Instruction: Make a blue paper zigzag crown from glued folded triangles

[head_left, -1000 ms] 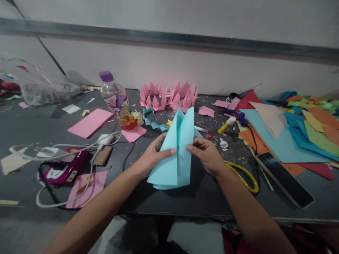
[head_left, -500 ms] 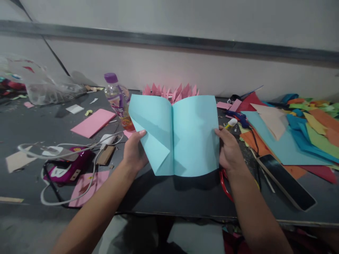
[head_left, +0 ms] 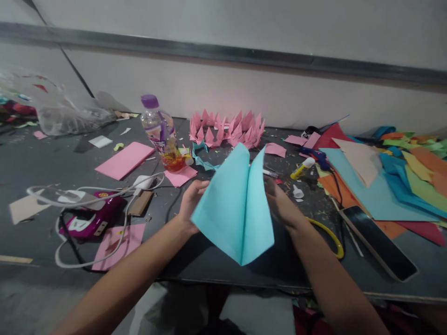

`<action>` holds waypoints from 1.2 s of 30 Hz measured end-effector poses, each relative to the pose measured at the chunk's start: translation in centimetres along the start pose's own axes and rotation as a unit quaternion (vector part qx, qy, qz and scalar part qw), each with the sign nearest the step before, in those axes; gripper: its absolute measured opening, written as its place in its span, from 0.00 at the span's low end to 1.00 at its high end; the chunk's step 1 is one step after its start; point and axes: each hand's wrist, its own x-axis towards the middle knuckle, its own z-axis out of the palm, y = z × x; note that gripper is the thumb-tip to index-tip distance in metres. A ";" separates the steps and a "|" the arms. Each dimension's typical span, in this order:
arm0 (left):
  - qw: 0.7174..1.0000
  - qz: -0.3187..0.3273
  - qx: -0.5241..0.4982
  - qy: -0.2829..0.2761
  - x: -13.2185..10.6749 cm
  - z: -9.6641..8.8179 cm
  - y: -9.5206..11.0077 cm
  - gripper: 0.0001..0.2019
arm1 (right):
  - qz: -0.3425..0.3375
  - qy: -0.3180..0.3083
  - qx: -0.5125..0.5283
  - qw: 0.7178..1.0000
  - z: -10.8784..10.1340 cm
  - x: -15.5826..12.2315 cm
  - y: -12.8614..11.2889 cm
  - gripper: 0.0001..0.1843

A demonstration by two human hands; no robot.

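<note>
A sheet of light blue paper (head_left: 223, 204) is held up over the front of the table, its centre crease pointing down toward me and its two halves angled upward. My left hand (head_left: 192, 204) grips it at the left side, thumb along the edge and the other fingers hidden behind. At the right edge, my right hand (head_left: 284, 204) is closed on the sheet, its fingers mostly hidden and a little blurred. Beyond the paper stand pink folded-paper spikes in a ring (head_left: 246, 130), with a small light blue folded strip (head_left: 206, 164) in front.
A purple-capped bottle (head_left: 162, 135) and pink paper (head_left: 125, 160) are to the left, near a magenta device (head_left: 92, 216) with looped white cables. Rightward lie a glue stick (head_left: 302, 168), a yellow ring-shaped handle (head_left: 333, 237), a phone (head_left: 379, 242) and stacked coloured paper (head_left: 370, 195).
The light blue paper has folded inward along its crease and tilted, and both hands have come closer together. The pink ring and blue strip behind it now show more fully.
</note>
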 end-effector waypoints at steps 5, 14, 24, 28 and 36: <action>0.997 0.005 -0.056 -0.048 0.3 0.3 -0.2 0.27 | -0.013 -0.015 0.009 1.000 0.6 -0.3 -0.2 0.35; 0.997 -0.056 0.055 0.013 0.6 0.2 -0.5 0.24 | -0.129 -0.021 -0.176 0.976 1.4 -0.9 0.2 0.31; 0.980 0.067 0.080 0.168 1.1 -0.7 0.2 0.16 | -0.032 0.095 0.002 0.995 -0.9 0.1 -0.5 0.31; 0.972 0.109 0.088 0.189 1.2 -1.0 0.9 0.15 | 0.032 -0.016 -0.009 0.999 -1.4 0.0 -1.0 0.15; 0.871 0.179 0.455 0.046 2.5 -4.4 1.3 0.10 | -0.073 0.003 -0.211 0.975 -3.2 1.4 0.5 0.09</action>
